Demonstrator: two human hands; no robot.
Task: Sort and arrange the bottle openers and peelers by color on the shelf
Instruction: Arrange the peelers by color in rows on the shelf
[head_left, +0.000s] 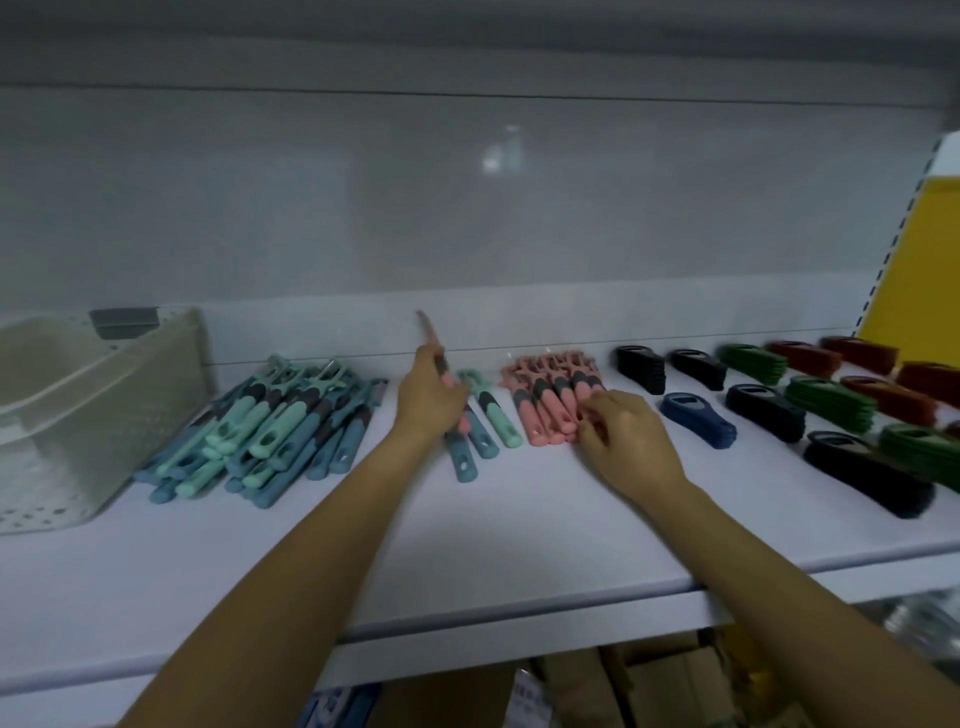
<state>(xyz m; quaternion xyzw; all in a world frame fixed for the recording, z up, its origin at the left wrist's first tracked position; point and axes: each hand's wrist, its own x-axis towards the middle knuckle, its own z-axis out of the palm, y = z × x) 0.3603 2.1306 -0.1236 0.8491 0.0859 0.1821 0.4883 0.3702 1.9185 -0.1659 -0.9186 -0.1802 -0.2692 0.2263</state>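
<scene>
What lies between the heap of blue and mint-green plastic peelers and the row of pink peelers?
Head view: a few loose blue and mint-green peelers, and the left hand gripping a pink peeler.

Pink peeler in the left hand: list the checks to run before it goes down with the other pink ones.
1. Left hand grips the pink peeler firmly: ok.
2. Right hand touches the pink row at its handle ends, steadying it: ok.
3. Pink row holds one colour only: ok.
4. Free spot on the row's left side: not ok; three loose peelers, blue and mint, lie close beside it.
5. Held peeler's blade end turned like the row's: cannot tell, it is blurred.
6. Mixed pile of blue and mint peelers sorted: not ok.
</scene>
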